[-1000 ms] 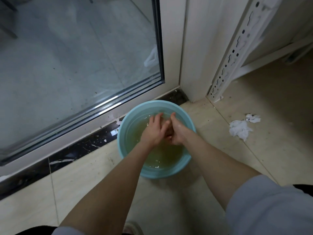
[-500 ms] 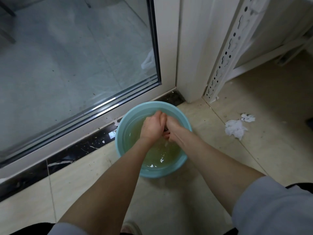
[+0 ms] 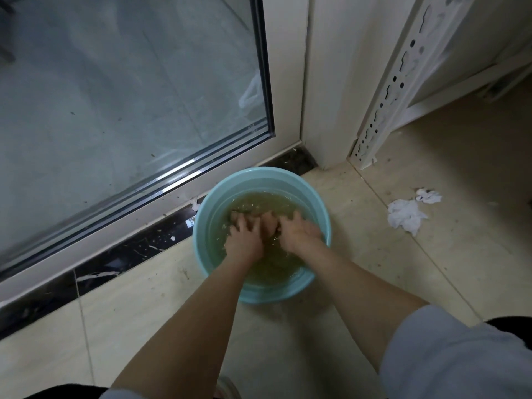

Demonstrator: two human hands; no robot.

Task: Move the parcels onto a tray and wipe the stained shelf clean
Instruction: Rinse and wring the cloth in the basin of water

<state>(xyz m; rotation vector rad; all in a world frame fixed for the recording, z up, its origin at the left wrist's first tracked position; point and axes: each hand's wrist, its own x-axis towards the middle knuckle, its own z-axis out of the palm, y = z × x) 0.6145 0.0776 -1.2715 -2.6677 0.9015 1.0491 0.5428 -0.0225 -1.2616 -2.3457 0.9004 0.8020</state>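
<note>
A light blue basin point(image 3: 260, 175) of murky yellowish water point(image 3: 273, 267) stands on the tiled floor beside the glass door. Both my hands are down in the water, side by side and touching. My left hand point(image 3: 244, 236) has its fingers spread toward the far side. My right hand point(image 3: 300, 231) lies flat next to it, fingers also apart. Something small and dark shows between them, but the cloudy water hides what it is. The white slotted upright of the shelf point(image 3: 394, 90) rises at the right. No parcels or tray are in view.
Crumpled white tissue point(image 3: 404, 216) lies on the floor to the right of the basin. A glass sliding door point(image 3: 129, 96) with a black stone threshold point(image 3: 115, 260) runs along the left. A cream wall corner point(image 3: 325, 82) stands behind the basin.
My hands were clasped together above the water surface; now they have dropped into the water and the fingers have spread apart. The water is rippling.
</note>
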